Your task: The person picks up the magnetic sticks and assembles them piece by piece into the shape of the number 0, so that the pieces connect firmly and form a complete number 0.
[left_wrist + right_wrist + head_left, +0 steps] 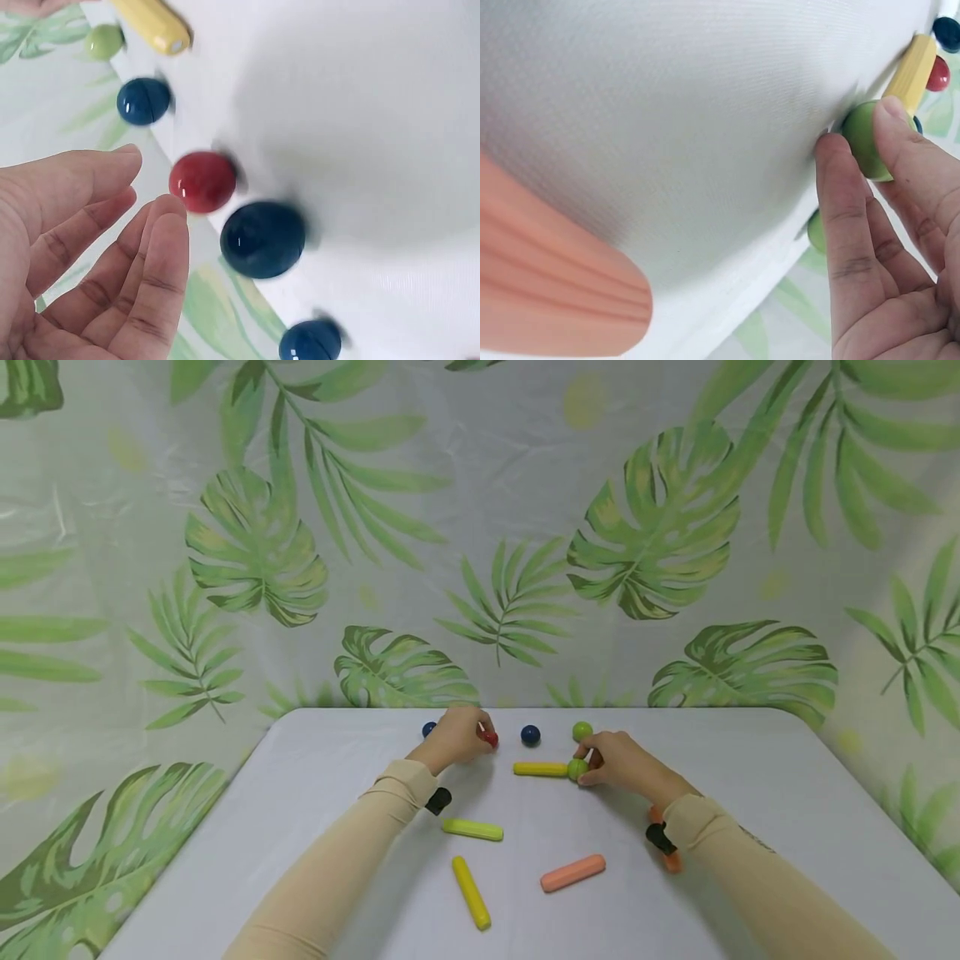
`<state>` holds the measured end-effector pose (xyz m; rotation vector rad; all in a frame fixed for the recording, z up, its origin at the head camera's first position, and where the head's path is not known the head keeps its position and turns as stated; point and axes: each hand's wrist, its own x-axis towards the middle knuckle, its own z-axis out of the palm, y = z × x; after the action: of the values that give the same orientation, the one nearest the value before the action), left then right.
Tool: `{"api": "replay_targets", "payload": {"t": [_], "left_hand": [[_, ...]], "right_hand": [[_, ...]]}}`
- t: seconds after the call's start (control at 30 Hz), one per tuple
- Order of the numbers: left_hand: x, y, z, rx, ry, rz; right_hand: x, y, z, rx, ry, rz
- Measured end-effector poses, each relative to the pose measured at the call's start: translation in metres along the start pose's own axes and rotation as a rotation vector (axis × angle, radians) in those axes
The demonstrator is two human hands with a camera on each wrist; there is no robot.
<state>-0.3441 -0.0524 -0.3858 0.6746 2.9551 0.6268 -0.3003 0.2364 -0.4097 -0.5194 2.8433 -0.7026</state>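
Note:
My left hand [457,735] is at the back of the table, by a shiny red ball [202,181]. In the left wrist view its thumb and fingers are apart, fingertips just short of the ball, with nothing between them. A dark blue ball [262,238] sits beside the red one. My right hand [618,764] pinches a green ball [866,139] between thumb and fingers. That ball is at the right end of a yellow ridged stick [540,769] lying crosswise. Behind it rests another green ball [582,731].
More blue balls [530,735] line the back edge. Nearer the front lie a lime stick [472,829], a yellow stick [471,893] and a salmon stick [573,872]. An orange stick [672,862] is partly hidden under the right forearm. A leaf-patterned curtain [510,510] hangs behind the white table.

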Motion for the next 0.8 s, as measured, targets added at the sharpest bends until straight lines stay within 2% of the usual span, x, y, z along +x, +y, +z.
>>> {"api": "replay_targets", "payload": {"t": [0.33, 0.57, 0.8], "left_hand": [[-0.002, -0.021, -0.007, -0.001, 0.036, -0.059], [-0.005, -0.027, -0.01, -0.032, 0.032, -0.109], [-0.005, -0.033, -0.011, -0.037, 0.027, -0.125]], "right_hand": [[0.0, -0.003, -0.001, 0.001, -0.046, 0.007], [0.003, -0.01, -0.002, -0.028, -0.063, 0.007], [0.01, -0.014, 0.002, -0.064, -0.043, -0.007]]}}
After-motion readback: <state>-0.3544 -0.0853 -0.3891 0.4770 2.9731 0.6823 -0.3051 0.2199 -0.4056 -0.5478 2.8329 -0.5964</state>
